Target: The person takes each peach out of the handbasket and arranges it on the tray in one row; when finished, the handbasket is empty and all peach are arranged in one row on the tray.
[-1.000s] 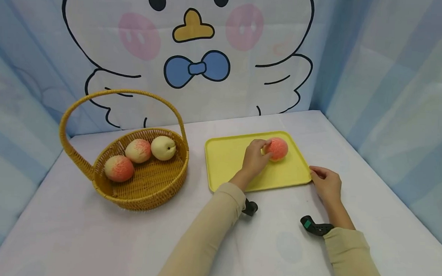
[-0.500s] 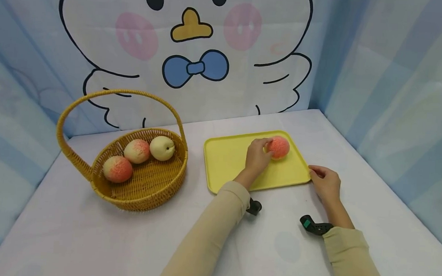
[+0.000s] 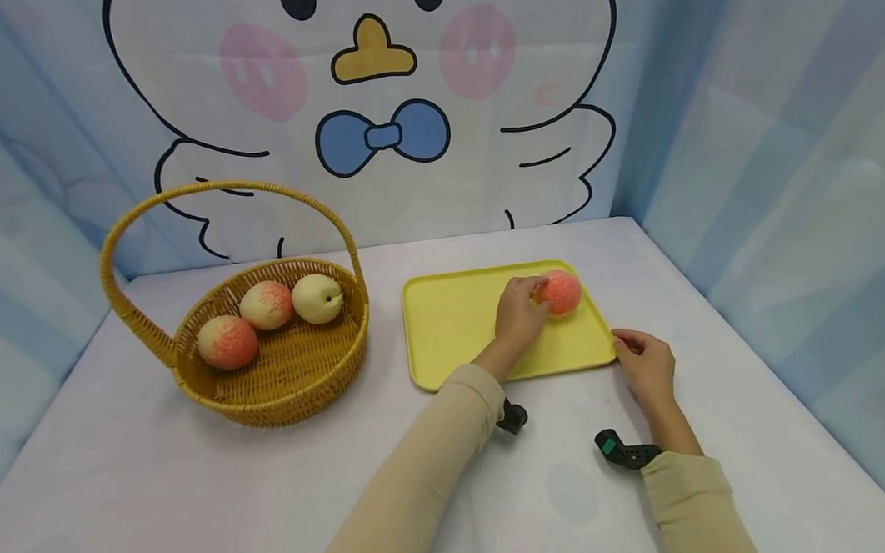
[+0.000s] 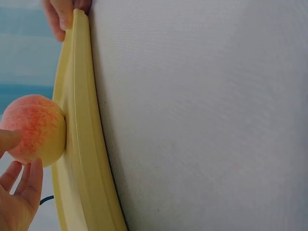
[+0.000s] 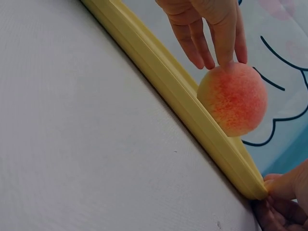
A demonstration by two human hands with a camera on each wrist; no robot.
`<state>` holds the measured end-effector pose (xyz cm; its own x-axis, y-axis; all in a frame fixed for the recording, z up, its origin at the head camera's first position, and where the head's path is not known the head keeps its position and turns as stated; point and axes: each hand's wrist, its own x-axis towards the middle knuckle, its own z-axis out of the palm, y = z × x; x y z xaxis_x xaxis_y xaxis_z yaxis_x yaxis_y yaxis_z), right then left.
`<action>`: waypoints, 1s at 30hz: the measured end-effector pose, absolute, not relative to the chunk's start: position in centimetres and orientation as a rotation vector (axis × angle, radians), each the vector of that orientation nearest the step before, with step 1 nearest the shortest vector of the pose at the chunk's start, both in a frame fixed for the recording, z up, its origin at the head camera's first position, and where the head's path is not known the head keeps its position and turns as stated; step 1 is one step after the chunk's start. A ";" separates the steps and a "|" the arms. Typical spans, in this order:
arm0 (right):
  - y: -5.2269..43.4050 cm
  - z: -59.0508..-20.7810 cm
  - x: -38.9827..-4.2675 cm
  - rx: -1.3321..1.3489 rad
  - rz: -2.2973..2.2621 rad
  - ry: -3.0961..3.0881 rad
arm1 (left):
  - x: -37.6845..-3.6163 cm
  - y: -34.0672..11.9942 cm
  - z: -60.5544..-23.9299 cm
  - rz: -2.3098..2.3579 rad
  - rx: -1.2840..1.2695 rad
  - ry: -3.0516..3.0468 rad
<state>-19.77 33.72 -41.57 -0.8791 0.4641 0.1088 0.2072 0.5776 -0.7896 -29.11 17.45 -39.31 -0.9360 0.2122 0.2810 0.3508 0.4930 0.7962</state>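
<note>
Left hand (image 3: 519, 316) rests on the yellow tray (image 3: 455, 323) with fingers relaxed and nearly straight, their tips touching the peach (image 3: 560, 292), not wrapped round it; the peach sits on the tray near its 1 o'clock corner. Right hand (image 3: 644, 364) pinches the tray's rim at the 4 o'clock corner, thumb over the edge. A basket (image 3: 272, 384) holding three fruits stands at 9 o'clock, well apart.

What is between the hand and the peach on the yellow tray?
Nothing visible. The left hand already has its fingertips on the peach, which sits on the yellow tray. The right hand holds the tray's near right corner, off to the side.
</note>
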 end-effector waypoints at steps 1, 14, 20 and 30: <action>33.7 -41.6 -19.8 -0.551 1.198 -2.507 | -29.1 17.4 -39.3 -1.430 -0.511 -2.597; 33.2 -41.6 -19.9 -0.554 1.213 -2.506 | -29.4 17.1 -39.2 -1.435 -0.700 -2.684; 32.9 -41.6 -20.1 -0.569 1.226 -2.516 | -29.2 16.9 -39.0 -1.432 -0.767 -2.726; 33.4 -41.3 -19.9 -0.582 1.210 -2.527 | -29.5 15.2 -38.1 -1.182 -0.889 -2.828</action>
<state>-19.86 33.38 -41.35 -0.8799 0.4691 0.0753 0.2355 0.5682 -0.7884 -29.46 15.18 -38.14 -0.8435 0.5121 0.1618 0.4751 0.5708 0.6697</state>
